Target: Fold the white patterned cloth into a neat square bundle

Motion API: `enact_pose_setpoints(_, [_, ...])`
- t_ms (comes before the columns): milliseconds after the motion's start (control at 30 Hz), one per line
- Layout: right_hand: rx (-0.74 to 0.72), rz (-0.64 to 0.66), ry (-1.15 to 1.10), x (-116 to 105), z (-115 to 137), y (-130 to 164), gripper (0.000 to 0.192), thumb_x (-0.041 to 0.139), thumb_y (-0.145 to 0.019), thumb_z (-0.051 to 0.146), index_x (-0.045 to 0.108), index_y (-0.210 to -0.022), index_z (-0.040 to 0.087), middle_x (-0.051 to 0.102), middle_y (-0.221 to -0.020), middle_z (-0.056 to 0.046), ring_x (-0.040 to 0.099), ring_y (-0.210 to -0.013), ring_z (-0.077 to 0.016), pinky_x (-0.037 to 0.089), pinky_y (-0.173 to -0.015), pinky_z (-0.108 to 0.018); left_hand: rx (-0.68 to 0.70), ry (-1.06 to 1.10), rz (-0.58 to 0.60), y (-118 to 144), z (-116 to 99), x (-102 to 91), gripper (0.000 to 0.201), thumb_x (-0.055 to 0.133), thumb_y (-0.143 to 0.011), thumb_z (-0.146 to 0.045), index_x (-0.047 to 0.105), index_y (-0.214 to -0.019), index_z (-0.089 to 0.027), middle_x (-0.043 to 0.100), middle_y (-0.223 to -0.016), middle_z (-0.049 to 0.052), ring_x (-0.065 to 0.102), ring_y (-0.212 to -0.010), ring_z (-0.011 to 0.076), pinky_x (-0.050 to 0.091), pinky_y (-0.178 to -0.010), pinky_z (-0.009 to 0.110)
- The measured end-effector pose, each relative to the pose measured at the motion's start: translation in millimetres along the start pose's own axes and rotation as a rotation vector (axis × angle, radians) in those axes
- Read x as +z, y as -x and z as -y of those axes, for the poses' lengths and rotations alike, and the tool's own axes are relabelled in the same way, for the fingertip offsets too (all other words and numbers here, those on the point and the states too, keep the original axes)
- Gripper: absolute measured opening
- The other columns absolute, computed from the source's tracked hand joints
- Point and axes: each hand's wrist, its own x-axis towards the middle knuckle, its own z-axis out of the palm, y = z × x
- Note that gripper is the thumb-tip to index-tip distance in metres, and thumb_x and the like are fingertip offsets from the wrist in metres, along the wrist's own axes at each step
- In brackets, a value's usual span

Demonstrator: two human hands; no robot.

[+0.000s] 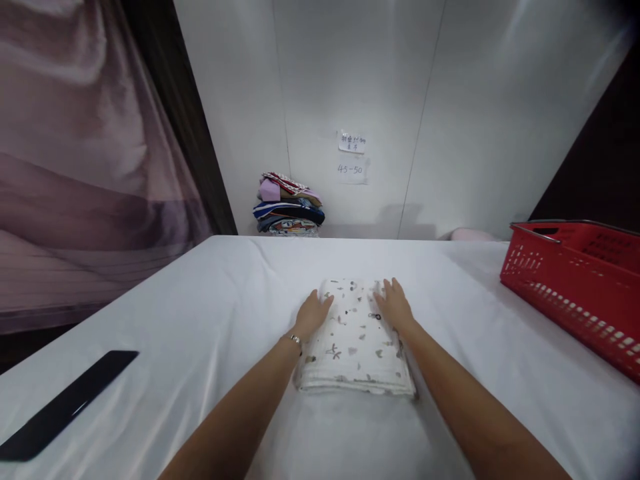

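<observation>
- We have the folded cloth [357, 340] lying flat near the middle of the white-covered tabletop [165, 300], its layered edge turned towards us; its white face carries small grey and brown motifs.
- Our left hand [311, 315] rests along the cloth's left edge, its grip loose and wide, with the thumb apart from the fingers; we wear a bracelet [296, 341] on that wrist.
- Our right hand [396, 307] lies at the far right edge of the cloth, its grip likewise wide, fingers spread and pointing away from us.
- To our right we see a red basket [565, 273] with perforated sides, well apart from the cloth.
- To our left lies a flat black object [70, 403], slanting across the cover.
- Beyond the far edge we see a stack of clothes [290, 207], left of two paper notes [352, 160] on the wall [350, 67].
</observation>
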Motion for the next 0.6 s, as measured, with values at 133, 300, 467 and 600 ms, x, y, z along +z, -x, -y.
enact_pose_setpoints(133, [0.08, 0.007, -0.109, 16.7, -22.0, -11.9, 0.056, 0.043, -0.082, 0.033, 0.039, -0.134, 0.014, 0.047, -0.134, -0.014, 0.042, -0.124, -0.0255, 0.033, -0.102, -0.043, -0.115, 0.003, 0.1, -19.5, -6.0, 3.9, 0.063, 0.041, -0.08, -0.057, 0.048, -0.121, -0.01, 0.055, -0.123, 0.02, 0.058, -0.103, 0.0302, 0.046, -0.076, 0.036])
enact_pose_setpoints(300, [0.081, -0.05, -0.228, 29.9, -19.0, -22.3, 0.056, 0.046, -0.078, 0.026, 0.042, -0.133, 0.013, 0.047, -0.135, -0.012, 0.041, -0.126, -0.026, 0.031, -0.105, -0.043, 0.021, -0.061, -0.048, -39.2, -7.2, 0.6, 0.048, 0.044, -0.081, -0.05, 0.052, -0.114, -0.015, 0.06, -0.116, 0.014, 0.057, -0.104, 0.0274, 0.044, -0.081, 0.034])
enact_pose_setpoints(467, [0.112, -0.038, -0.339, 40.2, 2.5, -56.3, 0.06, 0.046, -0.081, 0.031, 0.036, -0.137, 0.011, 0.035, -0.143, -0.015, 0.03, -0.133, -0.0272, 0.029, -0.106, -0.046, -0.014, -0.146, -0.174, -78.8, -7.6, -28.5, 0.049, 0.045, -0.084, -0.048, 0.046, -0.121, -0.015, 0.057, -0.119, 0.016, 0.055, -0.108, 0.0265, 0.042, -0.083, 0.033])
enact_pose_setpoints(600, [0.133, -0.034, -0.497, 52.2, 2.9, -52.2, 0.061, 0.047, -0.081, 0.036, 0.037, -0.137, 0.014, 0.042, -0.139, -0.015, 0.038, -0.128, -0.0265, 0.035, -0.102, -0.045, 0.073, -0.27, -0.183, -83.5, 0.4, -30.1, 0.052, 0.045, -0.085, -0.045, 0.043, -0.126, -0.012, 0.045, -0.133, 0.018, 0.041, -0.124, 0.0274, 0.035, -0.096, 0.036])
